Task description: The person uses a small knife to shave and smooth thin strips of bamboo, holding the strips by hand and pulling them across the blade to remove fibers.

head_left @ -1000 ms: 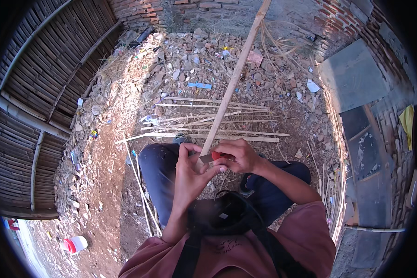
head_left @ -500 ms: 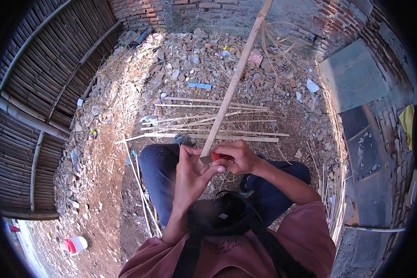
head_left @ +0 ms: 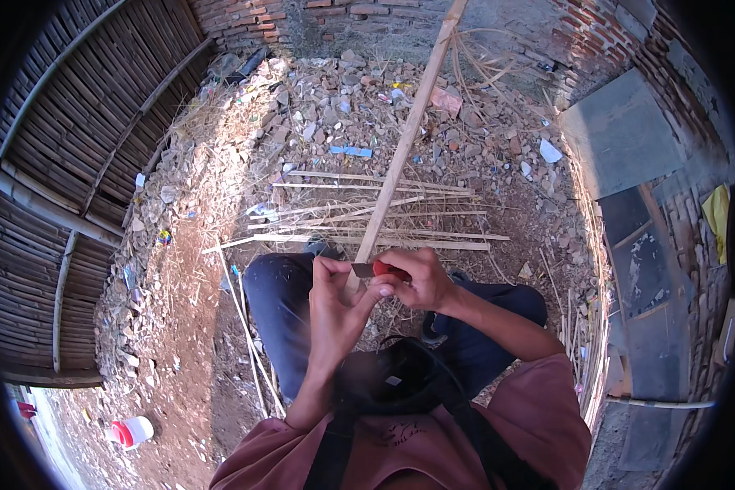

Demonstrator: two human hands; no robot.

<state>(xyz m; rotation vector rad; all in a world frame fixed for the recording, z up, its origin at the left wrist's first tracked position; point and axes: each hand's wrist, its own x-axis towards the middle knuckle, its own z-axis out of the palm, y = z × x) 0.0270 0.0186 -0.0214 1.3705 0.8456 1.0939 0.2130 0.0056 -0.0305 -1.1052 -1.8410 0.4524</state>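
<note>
Right hand (head_left: 425, 282) gripped red-handled knife (head_left: 382, 269), blade (head_left: 363, 270) set across near end of long wooden slat (head_left: 400, 155). Left hand (head_left: 332, 310) curled, finger and thumb closed about same near end, beside blade. Slat ran from between hands toward far brick wall (head_left: 359, 24), leaning right. Thin pale strips (head_left: 457, 244) lay crosswise beneath slat, just beyond trousered knees (head_left: 282, 290). Red-and-white tub (head_left: 137, 429) sat near left.

Head view looks down, seemingly fairly near.
</note>
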